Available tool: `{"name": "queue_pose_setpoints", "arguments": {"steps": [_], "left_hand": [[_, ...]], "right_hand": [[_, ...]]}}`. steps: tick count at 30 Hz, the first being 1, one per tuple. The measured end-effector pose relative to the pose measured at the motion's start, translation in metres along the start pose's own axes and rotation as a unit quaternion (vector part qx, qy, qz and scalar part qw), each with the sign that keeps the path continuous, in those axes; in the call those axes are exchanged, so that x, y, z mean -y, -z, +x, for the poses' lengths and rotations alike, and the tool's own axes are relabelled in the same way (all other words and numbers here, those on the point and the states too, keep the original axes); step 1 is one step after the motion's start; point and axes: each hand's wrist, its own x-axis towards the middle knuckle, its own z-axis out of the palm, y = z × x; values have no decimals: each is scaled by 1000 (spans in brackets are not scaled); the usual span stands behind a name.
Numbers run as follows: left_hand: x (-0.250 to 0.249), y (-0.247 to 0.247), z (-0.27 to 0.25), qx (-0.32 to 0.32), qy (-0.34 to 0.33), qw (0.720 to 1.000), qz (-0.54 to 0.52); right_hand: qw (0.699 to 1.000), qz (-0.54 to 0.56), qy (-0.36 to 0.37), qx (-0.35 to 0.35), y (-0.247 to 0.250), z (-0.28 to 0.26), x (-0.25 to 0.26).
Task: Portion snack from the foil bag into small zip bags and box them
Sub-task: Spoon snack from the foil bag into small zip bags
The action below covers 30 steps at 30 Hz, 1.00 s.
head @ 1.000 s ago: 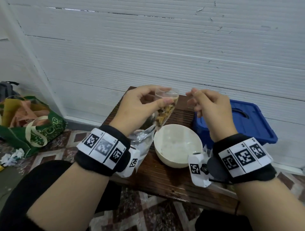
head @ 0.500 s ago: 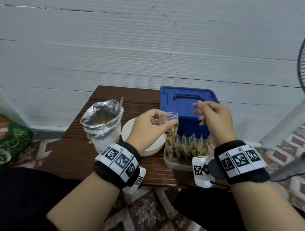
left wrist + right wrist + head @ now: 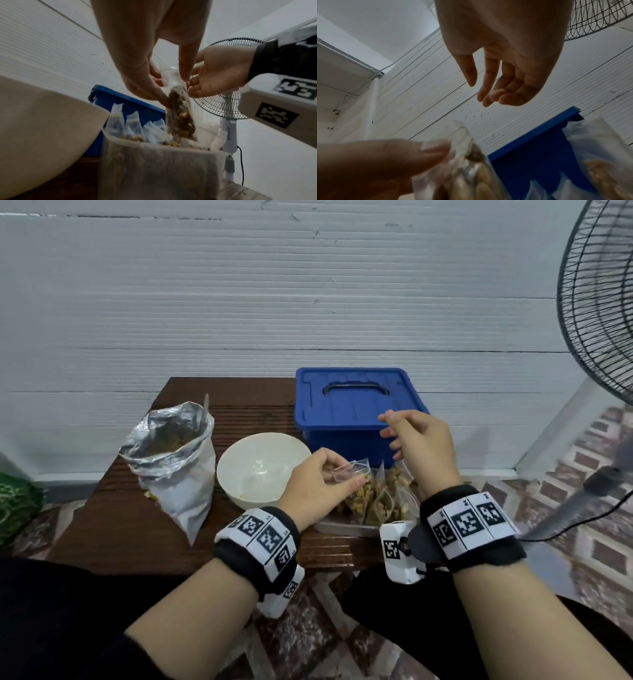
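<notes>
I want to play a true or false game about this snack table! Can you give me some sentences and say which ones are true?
1. The left hand pinches a filled zip bag. True.
2. The right hand holds a spoon. False: it holds nothing.
3. The blue box has its lid off. False: the lid is on.
4. The foil bag stands open. True.
5. The white bowl is full of snack. False: it looks almost empty.

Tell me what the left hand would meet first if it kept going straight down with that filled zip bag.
Probably the filled zip bags standing in the clear plastic box just below the left hand; depth is uncertain.
</notes>
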Motion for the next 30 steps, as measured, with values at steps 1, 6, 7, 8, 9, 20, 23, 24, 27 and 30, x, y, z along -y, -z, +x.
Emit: {"name": "queue_pose_setpoints", "arguments": {"steps": [1, 6, 7, 8, 9, 20, 23, 24, 27, 30], "left_hand": [[2, -2, 0, 10, 3, 1000, 12], [8, -9, -2, 19, -11, 998, 65], [9, -11, -2, 18, -14, 997, 69], [10, -13, -2, 21, -13, 997, 71], [12, -15, -2, 28, -11, 997, 75], [13, -3, -3, 67, 29, 995, 64], [4, 15, 0, 14, 16, 998, 59], [2, 23, 5, -16, 20, 998, 57], [5, 53, 23, -103, 52, 990, 80], [18, 76, 39, -96, 105, 967, 210]], "right_hand": [[1000, -3, 0, 1, 0, 0, 0], [1000, -11, -1, 3, 0, 0, -2], [1000, -13, -2, 4, 0, 0, -2], [1000, -14, -2, 6, 0, -1, -2], [1000, -17, -4, 7, -1, 0, -2], [998, -46, -12, 45, -15, 0, 1], [998, -45, -11, 53, -21, 1, 4], [998, -44, -11, 54, -22, 2, 5], [997, -39, -15, 63, -29, 3, 10], [997, -32, -14, 70, -37, 5, 17]]}}
